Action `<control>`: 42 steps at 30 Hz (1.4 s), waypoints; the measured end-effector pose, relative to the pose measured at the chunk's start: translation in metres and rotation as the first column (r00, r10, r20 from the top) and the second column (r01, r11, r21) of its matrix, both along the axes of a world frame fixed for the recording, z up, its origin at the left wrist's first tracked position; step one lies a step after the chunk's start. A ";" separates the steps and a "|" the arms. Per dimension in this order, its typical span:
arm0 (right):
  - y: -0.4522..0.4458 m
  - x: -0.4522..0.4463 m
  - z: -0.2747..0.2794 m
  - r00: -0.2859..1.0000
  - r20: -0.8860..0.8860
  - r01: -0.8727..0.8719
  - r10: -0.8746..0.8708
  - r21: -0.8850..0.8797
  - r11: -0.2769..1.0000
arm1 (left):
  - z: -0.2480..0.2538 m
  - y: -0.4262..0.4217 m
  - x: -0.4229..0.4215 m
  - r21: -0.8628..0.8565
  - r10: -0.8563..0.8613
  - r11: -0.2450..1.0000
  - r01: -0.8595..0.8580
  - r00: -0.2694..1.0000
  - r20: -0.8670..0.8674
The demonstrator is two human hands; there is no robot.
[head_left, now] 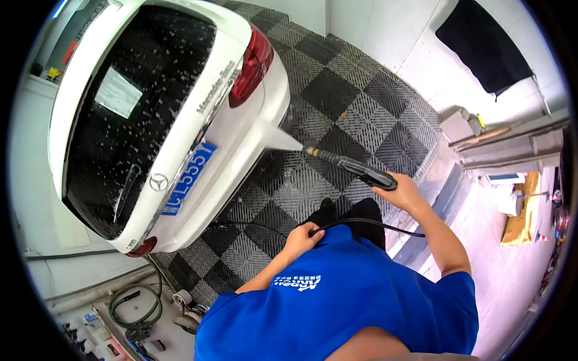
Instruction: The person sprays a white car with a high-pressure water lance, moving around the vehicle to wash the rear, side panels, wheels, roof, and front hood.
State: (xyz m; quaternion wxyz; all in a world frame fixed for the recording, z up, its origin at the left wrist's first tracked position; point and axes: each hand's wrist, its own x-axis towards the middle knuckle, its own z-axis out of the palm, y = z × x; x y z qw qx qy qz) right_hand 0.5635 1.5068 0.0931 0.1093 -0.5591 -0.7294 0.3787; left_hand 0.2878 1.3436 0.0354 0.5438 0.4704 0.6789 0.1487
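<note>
Right hand (pixel 398 192): clenched round the rear grip of a long black spray gun (pixel 352 166), nozzle towards the car, a white fan of spray (pixel 278 137) reaching its rear bumper (pixel 226 186).
Left hand (pixel 303 239): closed on a thin black hose (pixel 361 222), at the front of a blue shirt (pixel 337 283).
White car (pixel 180 120): rear window droplet-covered, blue plate; at the left edge of the grey-and-black checkered floor (pixel 331 90).
Black cloth (pixel 484 48): hung on the white wall (pixel 385 30).
Green coiled hose (pixel 135 307): near the floor's lower-left corner.
</note>
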 end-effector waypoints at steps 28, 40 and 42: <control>0.621 0.073 0.160 0.917 -0.293 -0.306 0.272 -0.077 0.949 | -0.069 0.415 0.268 0.200 0.768 0.598 -0.776 0.626 0.135; 0.819 -0.112 0.318 0.813 -0.215 -0.445 0.541 0.368 0.816 | -0.140 0.391 0.390 0.014 0.889 0.120 -0.993 0.101 -0.447; 0.815 -0.154 0.326 0.738 -0.176 -0.576 0.651 0.339 0.744 | -0.149 0.415 0.434 -0.064 0.943 -0.111 -0.992 -0.084 -0.321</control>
